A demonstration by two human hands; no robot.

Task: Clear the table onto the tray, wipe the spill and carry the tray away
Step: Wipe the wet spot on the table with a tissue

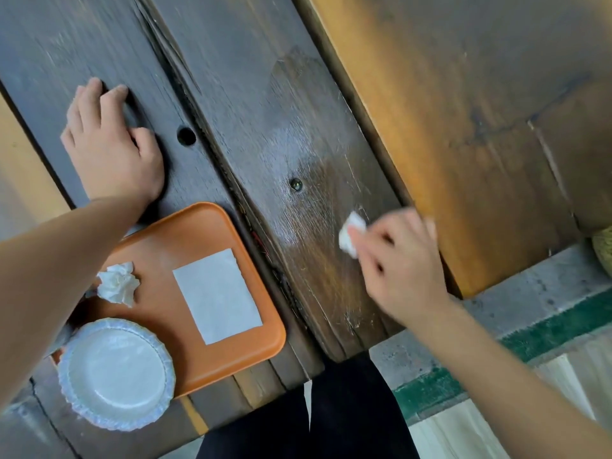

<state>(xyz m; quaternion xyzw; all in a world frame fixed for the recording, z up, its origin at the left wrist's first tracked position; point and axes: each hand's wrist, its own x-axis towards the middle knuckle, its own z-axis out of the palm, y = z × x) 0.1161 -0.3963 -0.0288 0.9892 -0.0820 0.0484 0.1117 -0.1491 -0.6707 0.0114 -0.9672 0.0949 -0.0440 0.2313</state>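
Two hands: right hand (402, 266) fingers pinch tissue (351, 234) on wet table (265, 94), left hand (111, 147) splayed.

Lying on a dark plank table (251, 104): an orange tray (198, 233) at the near edge, a hand (109, 150) resting flat just beyond the tray.

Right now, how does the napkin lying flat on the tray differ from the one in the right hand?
The flat napkin lies spread out as a rectangle on the orange tray, untouched. The wadded napkin is bunched small, pinched in the right hand against the wet patch of the dark table. Both are white paper.
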